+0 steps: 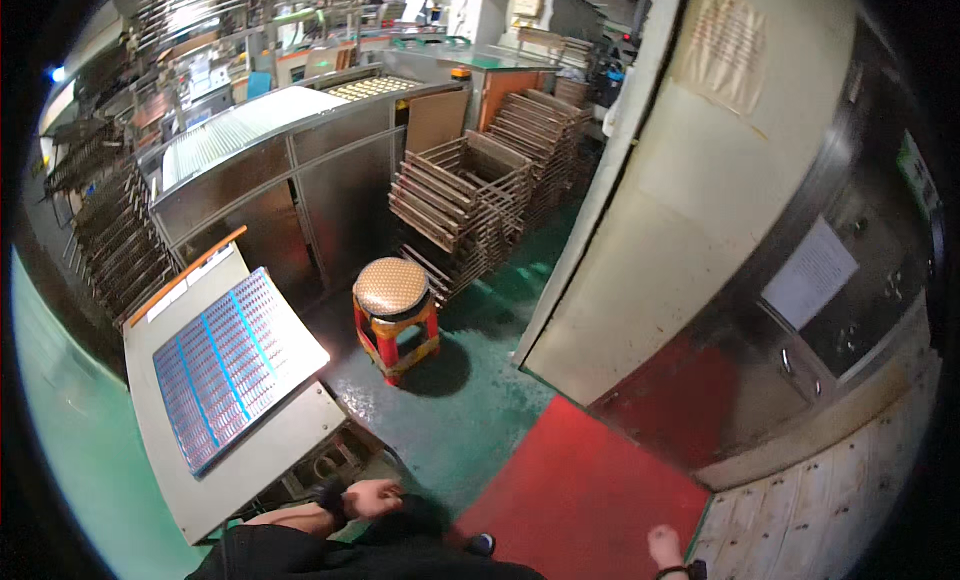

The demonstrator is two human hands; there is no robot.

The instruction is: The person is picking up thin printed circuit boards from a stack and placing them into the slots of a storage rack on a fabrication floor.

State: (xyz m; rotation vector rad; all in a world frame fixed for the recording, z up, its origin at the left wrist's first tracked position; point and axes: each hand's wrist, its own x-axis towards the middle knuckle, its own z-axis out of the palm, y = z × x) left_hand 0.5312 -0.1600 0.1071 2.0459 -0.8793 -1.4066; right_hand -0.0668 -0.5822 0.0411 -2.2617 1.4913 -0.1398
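Observation:
My left hand (372,498) hangs low in front of me beside the near end of a pale slanted worktable, a dark band at its wrist. Its fingers are loosely curled, with nothing visible in them. My right hand (663,547) is down at the lower right, over a red floor mat (590,490), with a dark band on the wrist. It looks closed and no object shows in it. On the worktable (150,380) lies a flat panel (220,365) with rows of small reddish marks and blue stripes. Neither hand touches the panel.
A round-topped stool (392,287) with red and yellow legs stands on the green floor ahead. Stacked racks (455,200) rise behind it, beside a long metal-sided conveyor machine (345,190). A beige cabinet (690,200) with metal doors fills the right side.

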